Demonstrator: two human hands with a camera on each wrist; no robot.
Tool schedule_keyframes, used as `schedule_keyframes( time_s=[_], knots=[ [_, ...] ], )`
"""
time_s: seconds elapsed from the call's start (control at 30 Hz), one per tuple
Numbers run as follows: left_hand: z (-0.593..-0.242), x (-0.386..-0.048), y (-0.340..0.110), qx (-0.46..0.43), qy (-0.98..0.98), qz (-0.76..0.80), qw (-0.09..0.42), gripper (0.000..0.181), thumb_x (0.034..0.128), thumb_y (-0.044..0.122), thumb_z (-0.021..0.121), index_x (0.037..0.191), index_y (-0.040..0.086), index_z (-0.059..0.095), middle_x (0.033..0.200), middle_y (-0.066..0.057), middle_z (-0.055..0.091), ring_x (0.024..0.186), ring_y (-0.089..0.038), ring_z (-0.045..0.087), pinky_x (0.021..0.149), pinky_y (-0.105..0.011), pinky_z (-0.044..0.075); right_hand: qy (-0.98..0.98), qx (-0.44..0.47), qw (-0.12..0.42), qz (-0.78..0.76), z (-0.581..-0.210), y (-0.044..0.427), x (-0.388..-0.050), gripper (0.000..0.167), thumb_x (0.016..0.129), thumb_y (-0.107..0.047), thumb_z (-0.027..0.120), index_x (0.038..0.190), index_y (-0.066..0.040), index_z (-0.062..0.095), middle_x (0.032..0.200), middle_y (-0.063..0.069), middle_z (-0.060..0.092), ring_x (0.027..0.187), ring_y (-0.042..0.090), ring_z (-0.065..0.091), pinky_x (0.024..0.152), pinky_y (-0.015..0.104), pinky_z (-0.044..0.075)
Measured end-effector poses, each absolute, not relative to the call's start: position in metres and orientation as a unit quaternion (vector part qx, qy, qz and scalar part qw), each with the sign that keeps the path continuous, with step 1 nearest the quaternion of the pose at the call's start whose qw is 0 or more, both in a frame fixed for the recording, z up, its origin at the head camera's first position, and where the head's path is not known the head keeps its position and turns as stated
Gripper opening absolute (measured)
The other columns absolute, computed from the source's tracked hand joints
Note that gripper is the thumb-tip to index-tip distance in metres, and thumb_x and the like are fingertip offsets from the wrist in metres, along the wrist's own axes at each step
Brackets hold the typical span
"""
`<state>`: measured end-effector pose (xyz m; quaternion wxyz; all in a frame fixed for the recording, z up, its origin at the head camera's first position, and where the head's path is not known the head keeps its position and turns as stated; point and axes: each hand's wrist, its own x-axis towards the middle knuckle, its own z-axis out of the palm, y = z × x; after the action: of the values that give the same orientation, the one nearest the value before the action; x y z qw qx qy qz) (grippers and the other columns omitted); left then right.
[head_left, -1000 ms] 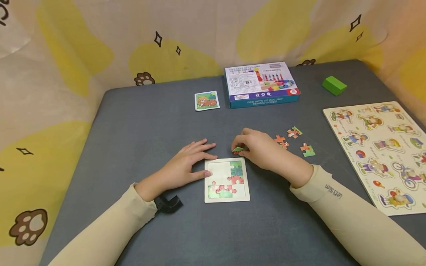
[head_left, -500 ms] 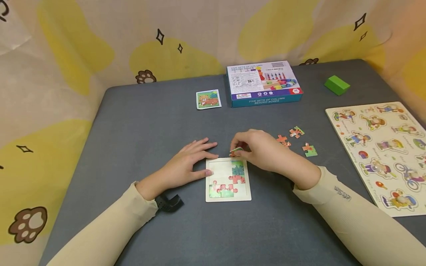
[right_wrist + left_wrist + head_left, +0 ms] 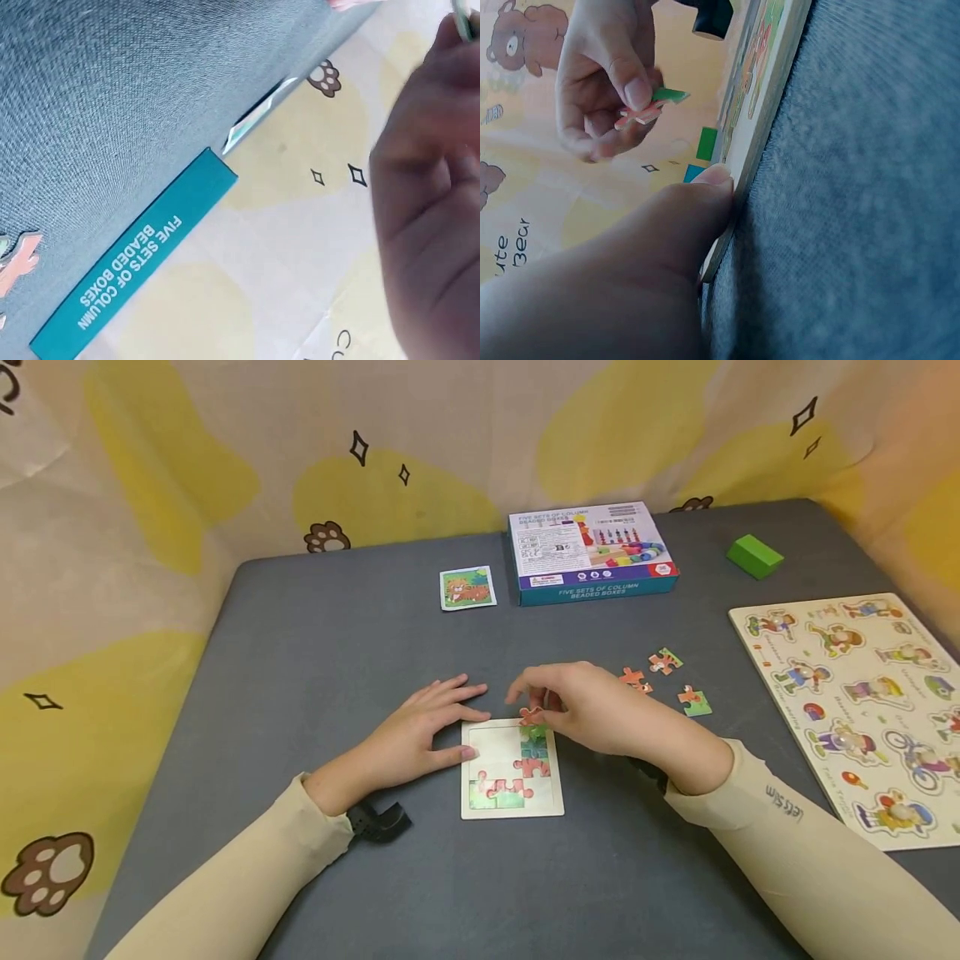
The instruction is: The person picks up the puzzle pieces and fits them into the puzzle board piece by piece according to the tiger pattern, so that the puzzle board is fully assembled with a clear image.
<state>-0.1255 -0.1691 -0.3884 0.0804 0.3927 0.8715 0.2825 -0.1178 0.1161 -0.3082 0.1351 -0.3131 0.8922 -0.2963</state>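
Observation:
A square puzzle tray [image 3: 491, 813] lies on the grey table, with several joined pieces along its right side and bottom left. My left hand [image 3: 408, 735] rests spread at the tray's left, thumb on the rim and forefinger at the top edge; the left wrist view shows the thumb [image 3: 705, 187] on that rim. Above the tray's top right corner my right hand [image 3: 581, 706] pinches a red and green puzzle piece [image 3: 645, 112] between thumb and forefinger, clear of the tray. In the right wrist view only part of the right hand [image 3: 435, 180] shows.
Several loose puzzle pieces [image 3: 663, 661] lie right of the right hand. A tiger picture card [image 3: 468, 587] and a bead-set box [image 3: 592, 556] stand at the back. A green block [image 3: 755, 556] and a large picture board [image 3: 855, 710] are at the right.
My right hand has come slightly nearer and turned the puzzle piece, so its red part now points up over the tray's top right corner. The left hand has stayed put.

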Motion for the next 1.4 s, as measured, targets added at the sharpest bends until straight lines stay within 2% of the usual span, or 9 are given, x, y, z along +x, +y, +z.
schedule_keyframes(
  time_s=[0.1, 0.2, 0.37, 0.6, 0.77, 1.0, 1.23, 1.4],
  knots=[
    [-0.389, -0.126, -0.168, 0.394, 0.870, 0.285, 0.079, 0.048, 0.0987, 0.033, 0.076, 0.143, 0.019, 0.065, 0.166, 0.002, 0.039, 0.159, -0.023, 0.019, 0.128, -0.051, 0.010, 0.888, -0.320, 0.156, -0.290, -0.308, 0.117, -0.118, 0.016, 0.095, -0.007, 0.078, 0.108, -0.016, 0.076, 0.091, -0.005, 0.067, 0.081, 0.016, 0.060, 0.067, 0.032, 0.054],
    [-0.389, -0.126, -0.168, 0.396, 0.868, 0.288, 0.077, 0.048, 0.0985, 0.033, 0.076, 0.143, 0.018, 0.065, 0.166, 0.002, 0.039, 0.159, -0.023, 0.020, 0.128, -0.051, 0.010, 0.880, -0.325, 0.194, -0.288, -0.307, 0.118, -0.117, 0.012, 0.092, -0.012, 0.083, 0.096, -0.018, 0.073, 0.083, -0.009, 0.068, 0.076, 0.013, 0.061, 0.064, 0.031, 0.054],
    [-0.389, -0.125, -0.169, 0.394, 0.870, 0.287, 0.075, 0.047, 0.0982, 0.032, 0.077, 0.142, 0.018, 0.066, 0.166, 0.002, 0.040, 0.159, -0.024, 0.021, 0.128, -0.052, 0.010, 0.858, -0.347, 0.254, -0.280, -0.308, 0.117, -0.116, 0.015, 0.088, -0.015, 0.087, 0.087, -0.020, 0.073, 0.078, -0.013, 0.067, 0.072, 0.009, 0.061, 0.063, 0.030, 0.053],
    [-0.390, -0.125, -0.169, 0.397, 0.868, 0.289, 0.070, 0.047, 0.0983, 0.031, 0.077, 0.142, 0.019, 0.066, 0.165, 0.001, 0.040, 0.159, -0.024, 0.021, 0.128, -0.052, 0.011, 0.847, -0.360, 0.282, -0.271, -0.317, 0.112, -0.116, 0.012, 0.084, -0.015, 0.090, 0.084, -0.020, 0.079, 0.076, -0.012, 0.066, 0.069, 0.007, 0.058, 0.063, 0.027, 0.053],
    [-0.390, -0.125, -0.170, 0.395, 0.868, 0.291, 0.072, 0.047, 0.0980, 0.032, 0.077, 0.142, 0.019, 0.066, 0.165, 0.002, 0.040, 0.159, -0.024, 0.021, 0.128, -0.052, 0.010, 0.849, -0.370, 0.273, -0.263, -0.321, 0.108, -0.114, 0.012, 0.083, -0.012, 0.090, 0.084, -0.018, 0.079, 0.076, -0.013, 0.065, 0.069, 0.005, 0.058, 0.065, 0.025, 0.053],
    [-0.392, -0.126, -0.170, 0.398, 0.868, 0.289, 0.067, 0.047, 0.0981, 0.033, 0.077, 0.142, 0.020, 0.066, 0.165, 0.002, 0.040, 0.159, -0.023, 0.021, 0.128, -0.051, 0.011, 0.857, -0.402, 0.232, -0.223, -0.327, 0.102, -0.108, 0.010, 0.085, -0.014, 0.089, 0.085, -0.020, 0.081, 0.079, -0.013, 0.063, 0.070, 0.000, 0.055, 0.065, 0.022, 0.050],
    [-0.391, -0.127, -0.170, 0.396, 0.869, 0.289, 0.070, 0.048, 0.0984, 0.034, 0.076, 0.143, 0.020, 0.066, 0.166, 0.003, 0.039, 0.159, -0.023, 0.020, 0.128, -0.051, 0.010, 0.878, -0.399, 0.203, -0.169, -0.325, 0.096, -0.101, 0.019, 0.085, -0.011, 0.089, 0.079, -0.021, 0.073, 0.072, -0.011, 0.055, 0.067, 0.005, 0.050, 0.062, 0.024, 0.044],
    [-0.389, -0.124, -0.170, 0.396, 0.868, 0.291, 0.072, 0.048, 0.0983, 0.034, 0.076, 0.143, 0.020, 0.066, 0.166, 0.002, 0.040, 0.159, -0.023, 0.021, 0.128, -0.051, 0.010, 0.905, -0.400, 0.129, -0.069, -0.321, 0.089, -0.078, 0.019, 0.082, -0.005, 0.089, 0.078, -0.017, 0.074, 0.073, -0.007, 0.055, 0.063, 0.011, 0.051, 0.059, 0.026, 0.047]
  ],
)
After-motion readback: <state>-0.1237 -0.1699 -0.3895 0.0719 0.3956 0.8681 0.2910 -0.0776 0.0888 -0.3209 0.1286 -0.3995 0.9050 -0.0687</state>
